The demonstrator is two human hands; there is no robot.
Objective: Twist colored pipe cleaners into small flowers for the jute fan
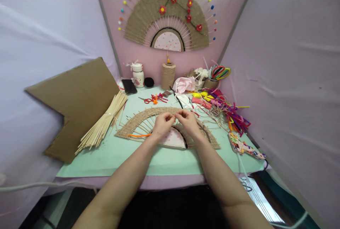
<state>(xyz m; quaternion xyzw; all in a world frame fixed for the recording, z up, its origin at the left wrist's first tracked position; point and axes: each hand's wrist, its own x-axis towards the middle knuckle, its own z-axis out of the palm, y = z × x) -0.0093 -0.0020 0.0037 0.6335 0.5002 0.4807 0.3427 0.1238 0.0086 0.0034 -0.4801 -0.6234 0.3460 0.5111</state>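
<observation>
My left hand (162, 124) and my right hand (187, 121) meet fingertip to fingertip above the middle of a woven twine fan (143, 117) that lies on the table. Both hands are pinched closed on a tiny orange piece, which looks like pipe cleaner and is mostly hidden by the fingers. Beside my left wrist, a longer orange pipe cleaner (138, 135) lies across the fan's thin sticks. The fan has a pink dotted half-round centre (174, 138) edged in black. My forearms cover parts of its lower side.
Bundled sticks (105, 121) and bent cardboard (79, 98) stand left. Red scissors (147, 100), a twine spool (168, 76) and a white bottle (137, 76) sit behind. At right are coloured pipe cleaners (233, 115) and a patterned glue gun (244, 145). A finished fan (146, 12) hangs above.
</observation>
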